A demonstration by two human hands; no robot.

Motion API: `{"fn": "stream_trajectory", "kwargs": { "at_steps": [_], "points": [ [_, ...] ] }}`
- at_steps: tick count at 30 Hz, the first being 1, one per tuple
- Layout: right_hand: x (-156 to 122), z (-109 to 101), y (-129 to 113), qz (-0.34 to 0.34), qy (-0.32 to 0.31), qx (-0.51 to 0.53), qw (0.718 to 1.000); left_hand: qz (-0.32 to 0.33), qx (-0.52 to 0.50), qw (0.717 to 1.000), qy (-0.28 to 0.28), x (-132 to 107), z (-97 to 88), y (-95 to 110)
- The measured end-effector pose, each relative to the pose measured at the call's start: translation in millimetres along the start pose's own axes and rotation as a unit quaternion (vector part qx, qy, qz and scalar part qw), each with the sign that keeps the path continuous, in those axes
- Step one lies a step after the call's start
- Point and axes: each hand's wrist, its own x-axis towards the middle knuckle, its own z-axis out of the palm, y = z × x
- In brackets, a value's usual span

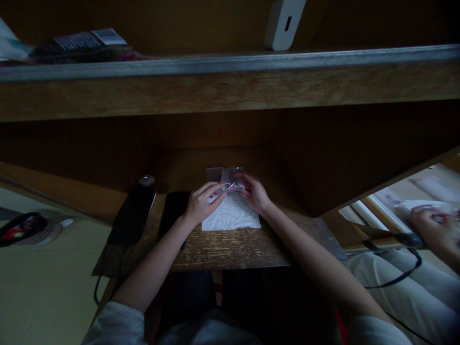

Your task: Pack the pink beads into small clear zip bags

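Note:
A small clear plastic bag [233, 178] is held between my two hands above the desk. My left hand [203, 203] pinches its near left edge between thumb and fingers. From the other side, my right hand [254, 192] grips the bag, its fingers partly hidden behind the film. Something small and pinkish shows at the bag's lower part, too dim to name. Under both hands lies a crumpled white tissue [230, 215] on the worn wooden desk [230, 254]. Another clear, flat piece seems to lie just behind the bag.
Left of my hands are a black phone-like slab [172, 213], a dark flat case [131, 215] and a small white object [146, 180]. Overhead runs a shelf edge [230, 64] bearing a white device [285, 24] and a dark packet [82, 45]. Another person's hand [433, 225] is at right.

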Motion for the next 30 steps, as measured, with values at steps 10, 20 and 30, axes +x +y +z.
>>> {"fn": "stream_trajectory", "kwargs": {
  "at_steps": [10, 20, 30],
  "points": [
    [-1.9, 2.0, -1.1, 0.153, -0.040, 0.220, 0.963, 0.047, 0.005, 0.997, 0.056, 0.2, 0.7, -1.1],
    [-0.6, 1.4, -4.3, 0.219, -0.125, 0.271, 0.929, 0.032, 0.025, 0.996, 0.080, 1.6, -3.1, 2.6],
    [1.3, -2.4, -8.4, 0.257, -0.104, 0.295, 0.914, 0.033, 0.029, 0.995, 0.085, 2.2, -4.3, 2.0]
  ]
}}
